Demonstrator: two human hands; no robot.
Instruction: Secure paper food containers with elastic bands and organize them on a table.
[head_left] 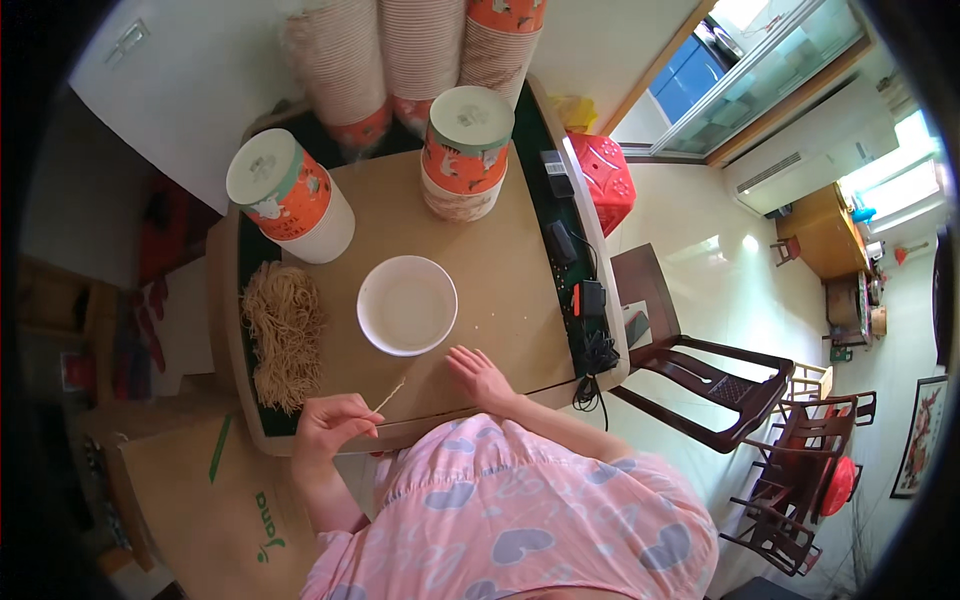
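My left hand (335, 425) is at the table's near left edge, thumb and fingers pinched on a thin beige twisted cord (390, 394). The cord's free end points up and to the right over the brown board (520, 345). My right hand (480, 380) lies on the board with its fingers stretched out and nothing in it. Just beyond both hands stands a round white bowl (408, 306); its inside looks pale. A tangled bundle of beige cords (283, 338) lies at the board's left, beyond my left hand.
Upturned orange and white paper tubs (300, 205) (466, 160) stand behind the bowl, with tall tub stacks (425, 50) farther back. Black adapters and cables (590, 300) line the right rim. A cardboard box (190, 490) sits at lower left, a dark wooden chair (690, 360) at right.
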